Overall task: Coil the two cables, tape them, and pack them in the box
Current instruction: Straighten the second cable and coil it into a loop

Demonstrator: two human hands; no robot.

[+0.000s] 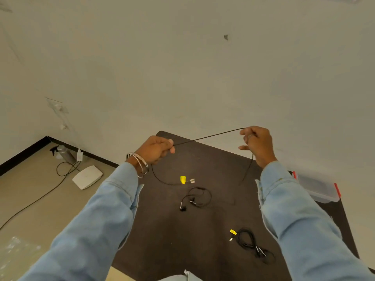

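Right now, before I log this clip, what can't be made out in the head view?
- Clear box: contents unreadable; the right sleeve covers its near side.
- Black cable: its run inside the left hand and right hand is hidden by curled fingers.
- Yellow tape piece: too small to tell its shape.
- Coiled cable: plug type too small.
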